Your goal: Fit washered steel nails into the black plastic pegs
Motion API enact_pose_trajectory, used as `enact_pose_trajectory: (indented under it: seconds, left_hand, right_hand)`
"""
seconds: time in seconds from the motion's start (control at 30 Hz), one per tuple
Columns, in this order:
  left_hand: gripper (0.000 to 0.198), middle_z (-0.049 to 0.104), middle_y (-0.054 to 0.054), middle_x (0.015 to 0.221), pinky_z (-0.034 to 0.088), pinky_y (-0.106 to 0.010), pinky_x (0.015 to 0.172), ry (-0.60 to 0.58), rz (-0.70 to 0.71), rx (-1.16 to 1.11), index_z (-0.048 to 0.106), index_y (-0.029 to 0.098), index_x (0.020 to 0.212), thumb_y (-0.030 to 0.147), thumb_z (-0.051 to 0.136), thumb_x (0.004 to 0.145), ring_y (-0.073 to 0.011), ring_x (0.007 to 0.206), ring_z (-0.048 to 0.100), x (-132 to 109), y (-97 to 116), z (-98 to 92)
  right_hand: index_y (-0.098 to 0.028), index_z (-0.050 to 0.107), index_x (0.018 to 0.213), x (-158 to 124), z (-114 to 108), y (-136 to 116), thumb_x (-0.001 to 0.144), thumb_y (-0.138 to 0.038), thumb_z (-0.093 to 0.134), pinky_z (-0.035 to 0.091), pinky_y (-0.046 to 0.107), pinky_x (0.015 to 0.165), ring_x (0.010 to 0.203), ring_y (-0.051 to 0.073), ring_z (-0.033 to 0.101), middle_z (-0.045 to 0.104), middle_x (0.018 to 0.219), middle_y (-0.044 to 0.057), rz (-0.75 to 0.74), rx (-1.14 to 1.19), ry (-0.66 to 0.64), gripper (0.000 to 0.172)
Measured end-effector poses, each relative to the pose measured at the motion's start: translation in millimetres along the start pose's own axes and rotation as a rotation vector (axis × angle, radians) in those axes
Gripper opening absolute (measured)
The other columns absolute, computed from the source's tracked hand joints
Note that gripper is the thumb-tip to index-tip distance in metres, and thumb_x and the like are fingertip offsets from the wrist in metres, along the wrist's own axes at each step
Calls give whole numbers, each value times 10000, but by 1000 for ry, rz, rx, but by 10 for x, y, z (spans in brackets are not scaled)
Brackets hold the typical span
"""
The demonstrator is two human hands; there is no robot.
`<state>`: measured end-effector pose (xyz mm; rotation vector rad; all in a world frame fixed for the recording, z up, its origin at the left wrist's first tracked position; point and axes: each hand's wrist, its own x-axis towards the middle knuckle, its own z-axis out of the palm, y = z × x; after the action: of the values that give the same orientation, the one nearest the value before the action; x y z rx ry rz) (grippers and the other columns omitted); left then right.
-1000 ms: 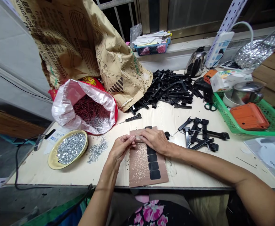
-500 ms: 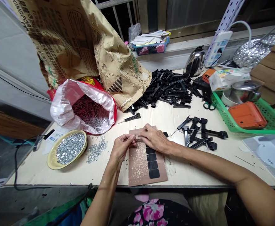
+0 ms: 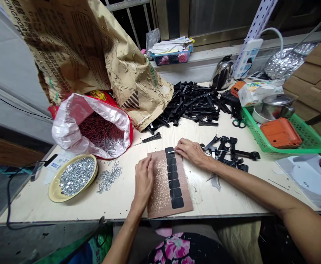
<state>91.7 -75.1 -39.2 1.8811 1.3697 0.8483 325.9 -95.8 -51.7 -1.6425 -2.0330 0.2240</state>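
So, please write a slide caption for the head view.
Right hand holding a metal pin over black pads on a brown board, left hand at its edge.

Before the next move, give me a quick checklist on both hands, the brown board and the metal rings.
1. Thin metal pin held by the right hand: ok, pinched between its fingers.
2. Pin over the top black square: ok; whether it touches, cannot tell.
3. Left hand at the left edge of the brown board: ok.
4. Left hand free of small parts: cannot tell, its inner side is hidden.
5. Metal rings all inside the yellow bowl: not ok, many lie loose beside it.
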Motion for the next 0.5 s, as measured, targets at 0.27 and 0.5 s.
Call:
enact_pose_trajectory:
  seconds: [0.27, 0.5]
  left_hand:
    - [481, 311, -132, 1507, 219, -522, 1130, -136, 249, 267, 397, 156, 1391, 301, 361, 934, -272, 1420, 159, -158, -378, 253]
    - [475, 321, -156, 1496, 221, -509, 1135, -109, 261, 302, 417, 125, 1377, 290, 351, 937, -268, 1416, 172, -153, -390, 270]
  right_hand:
    - [-147, 582, 882, -375, -8, -113, 976, -134, 315, 363, 197, 536, 708, 96, 445, 528, 789, -2, -641, -59, -201, 284]
    - [-153, 576, 858, -283, -107, -181, 987, -169, 281, 340, 176, 463, 615, 77, 414, 509, 717, -23, -480, -21, -174, 323]
